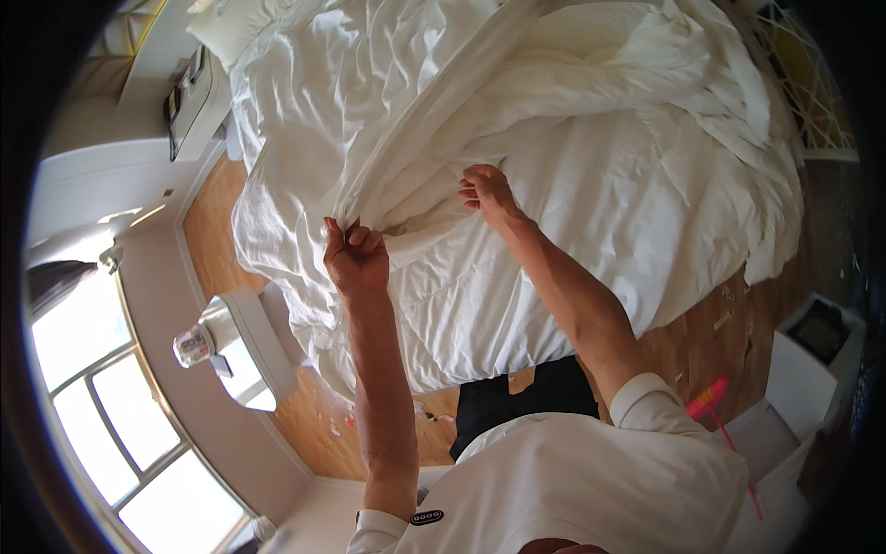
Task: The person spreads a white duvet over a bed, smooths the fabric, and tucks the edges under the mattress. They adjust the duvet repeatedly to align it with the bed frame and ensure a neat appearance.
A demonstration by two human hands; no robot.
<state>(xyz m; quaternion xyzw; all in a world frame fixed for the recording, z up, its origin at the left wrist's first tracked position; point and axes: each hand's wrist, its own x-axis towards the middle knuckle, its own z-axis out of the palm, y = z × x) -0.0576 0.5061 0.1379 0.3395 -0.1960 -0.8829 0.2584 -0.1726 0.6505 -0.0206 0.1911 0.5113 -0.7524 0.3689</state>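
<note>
A rumpled white duvet (554, 173) covers the bed, with a loose white fabric cover (304, 124) heaped over its left part. My left hand (356, 256) pinches a gathered edge of the cover between thumb and fingers; from there a taut fold runs up and to the right. My right hand (488, 190) is to the right and a little farther up, just over the duvet, with its fingers curled. Whether it grips any fabric cannot be told. A white pillow (232, 34) lies at the upper left.
A white bedside table (197, 111) stands at the upper left. Nearer on the left is a small white table (277, 346) with a jar (192, 346), beside a window (138, 415). Small litter dots the wooden floor (325, 415). A pink broom (709, 398) and a white cabinet (803, 374) are at right.
</note>
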